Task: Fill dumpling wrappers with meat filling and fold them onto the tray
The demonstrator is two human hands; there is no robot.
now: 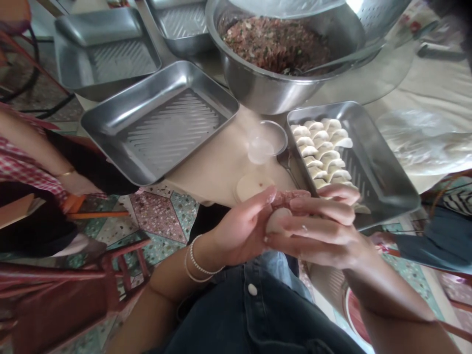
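Between my hands is a pale dumpling point(277, 221), partly hidden by the fingers. My left hand point(241, 223) cups it from the left, with a bracelet on the wrist. My right hand point(326, 223) closes over it from the right, fingers pressing on the dough. Just beyond my left fingertips lie round dough wrappers point(248, 186) on the table. A metal tray point(393, 179) to the right holds rows of folded dumplings point(324, 147). A small clear bowl point(282, 137) sits past the wrappers, with a utensil handle point(289, 164) beside it.
A large steel bowl point(258, 88) of minced filling point(273, 42) stands at the back, a utensil inside. Metal trays point(147, 167) point(106, 24) are at the left. A plastic bag point(420, 142) lies right. People point(68, 179) point(435, 246) are at both sides; a red chair point(66, 305) is lower left.
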